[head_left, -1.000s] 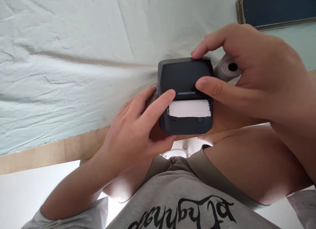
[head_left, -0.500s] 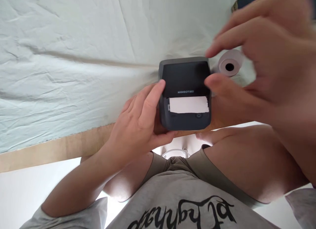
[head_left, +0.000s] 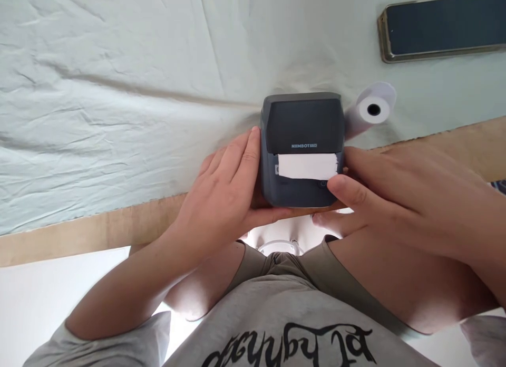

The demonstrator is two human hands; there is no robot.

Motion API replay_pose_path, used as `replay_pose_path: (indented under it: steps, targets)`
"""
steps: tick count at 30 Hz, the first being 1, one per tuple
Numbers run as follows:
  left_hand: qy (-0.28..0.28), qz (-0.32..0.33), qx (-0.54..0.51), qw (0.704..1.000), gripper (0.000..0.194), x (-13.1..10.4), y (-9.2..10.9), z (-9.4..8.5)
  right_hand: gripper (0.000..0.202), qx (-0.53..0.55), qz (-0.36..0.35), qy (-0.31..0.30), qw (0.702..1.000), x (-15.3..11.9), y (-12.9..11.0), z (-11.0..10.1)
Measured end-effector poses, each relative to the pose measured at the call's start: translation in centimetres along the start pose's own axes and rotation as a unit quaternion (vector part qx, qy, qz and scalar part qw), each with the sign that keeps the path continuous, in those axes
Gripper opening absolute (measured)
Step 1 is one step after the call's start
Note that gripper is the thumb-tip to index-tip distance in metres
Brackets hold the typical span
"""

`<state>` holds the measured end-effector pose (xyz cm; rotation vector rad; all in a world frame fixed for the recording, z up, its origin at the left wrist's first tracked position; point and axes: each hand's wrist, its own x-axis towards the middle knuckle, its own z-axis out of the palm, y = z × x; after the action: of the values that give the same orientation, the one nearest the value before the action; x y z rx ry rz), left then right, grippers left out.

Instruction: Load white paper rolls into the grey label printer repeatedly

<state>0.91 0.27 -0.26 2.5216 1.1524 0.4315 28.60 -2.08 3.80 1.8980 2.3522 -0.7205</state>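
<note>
A dark label printer (head_left: 304,119) marked NIIMBOT sits at the table's near edge, its lid down. From the slot under the lid sticks a strip of white paper (head_left: 307,166) with a ragged right end. My left hand (head_left: 221,190) grips the printer's left side, fingers along the wall and thumb by the front bottom edge. My right hand (head_left: 399,193) is closed around the right side, its thumb at the power button (head_left: 323,184) on the front corner; whether it presses is unclear. Right behind that hand stands a white paper roll (head_left: 361,116) with a dark core.
A phone (head_left: 446,27) in a case lies at the far right, its screen dark. Pale wrinkled cloth (head_left: 118,50) covers the table, and its bare wooden edge (head_left: 98,224) runs along the front. My legs are below that edge.
My right hand has come down from above the printer's upper right corner to its lower right side, with the thumb at the power button. The phone and roll are now uncovered.
</note>
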Motion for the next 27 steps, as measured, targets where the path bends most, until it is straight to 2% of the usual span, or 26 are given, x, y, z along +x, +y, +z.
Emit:
replay_pose_path:
  steps: [3,7,14,18,21,27]
  targets:
    - [-0.004,-0.016,-0.019,1.0,0.11,0.1,0.1,-0.1,0.127,0.028,0.036,-0.042,0.998,0.7,-0.5,-0.4]
    - [-0.004,-0.057,-0.04,0.998,0.112,0.0,0.1,-0.3,0.137,0.037,0.038,-0.032,0.998,1.0,-0.8,-0.2]
    - [0.066,-0.066,-0.003,0.996,0.112,-0.9,0.2,-0.7,0.124,0.015,0.032,-0.006,0.999,1.7,-2.4,-0.1]
    - [0.059,-0.096,-0.009,0.994,0.114,-1.1,-0.2,-1.0,0.124,-0.021,0.062,-0.006,0.998,2.5,-3.6,-0.4]
    - [0.045,-0.083,-0.017,0.995,0.114,-1.0,-0.8,-0.9,0.129,-0.031,0.076,-0.024,0.996,2.8,-3.8,-0.2]
    - [0.025,-0.074,-0.03,0.997,0.111,-1.1,-0.8,-0.6,0.124,-0.013,0.053,-0.01,0.998,2.7,-3.1,0.7]
